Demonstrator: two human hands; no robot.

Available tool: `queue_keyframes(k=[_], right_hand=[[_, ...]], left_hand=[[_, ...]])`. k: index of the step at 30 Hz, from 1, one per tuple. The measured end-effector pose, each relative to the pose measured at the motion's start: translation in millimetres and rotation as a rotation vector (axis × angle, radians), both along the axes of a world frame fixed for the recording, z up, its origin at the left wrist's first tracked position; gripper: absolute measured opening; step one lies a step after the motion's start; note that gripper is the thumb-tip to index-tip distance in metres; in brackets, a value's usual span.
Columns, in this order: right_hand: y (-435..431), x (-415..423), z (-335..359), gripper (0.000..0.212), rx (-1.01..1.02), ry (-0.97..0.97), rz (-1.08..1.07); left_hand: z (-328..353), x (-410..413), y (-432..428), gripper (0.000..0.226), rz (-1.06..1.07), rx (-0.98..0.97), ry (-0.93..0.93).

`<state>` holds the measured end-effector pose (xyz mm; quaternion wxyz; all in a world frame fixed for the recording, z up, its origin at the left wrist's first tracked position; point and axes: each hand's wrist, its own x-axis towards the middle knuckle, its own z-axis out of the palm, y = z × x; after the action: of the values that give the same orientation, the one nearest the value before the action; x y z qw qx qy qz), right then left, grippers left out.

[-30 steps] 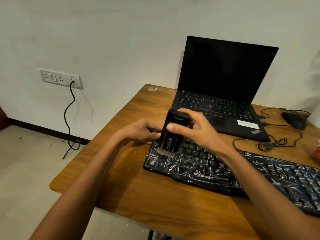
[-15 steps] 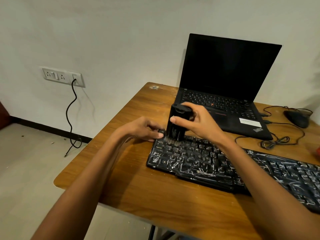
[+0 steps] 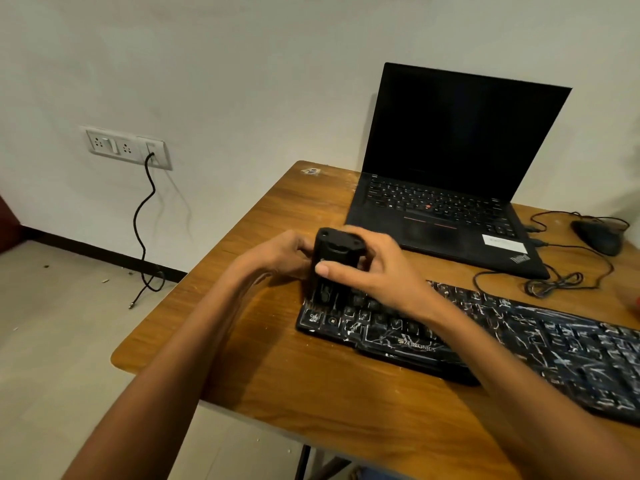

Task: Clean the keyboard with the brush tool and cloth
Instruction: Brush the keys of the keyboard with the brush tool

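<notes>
Brush (image 3: 334, 268) upright on left end of keyboard (image 3: 519, 341) for sweeping; pinched by right hand (image 3: 374, 268); left hand (image 3: 280, 258) alongside, probably steadying, grip hidden.

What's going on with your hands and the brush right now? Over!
Right hand grips brush tool, upright on keyboard, left end. Left hand against tool's left side, grip hidden. Other keys unobstructed; no cloth in view.
</notes>
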<state>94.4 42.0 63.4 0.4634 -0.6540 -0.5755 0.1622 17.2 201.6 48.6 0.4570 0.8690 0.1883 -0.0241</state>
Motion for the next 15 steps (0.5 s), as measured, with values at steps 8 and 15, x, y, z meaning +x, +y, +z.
queue_keyframes(k=[8, 15], right_hand=[[-10.2, -0.4, 15.5, 0.03, 0.052, 0.002, -0.046], [-29.9, 9.0, 7.5, 0.026, -0.048, 0.018, -0.044]], left_hand=[[-7.8, -14.2, -7.6, 0.008, 0.099, 0.194, -0.161], [-15.8, -24.7, -10.1, 0.036, 0.078, 0.052, -0.1]])
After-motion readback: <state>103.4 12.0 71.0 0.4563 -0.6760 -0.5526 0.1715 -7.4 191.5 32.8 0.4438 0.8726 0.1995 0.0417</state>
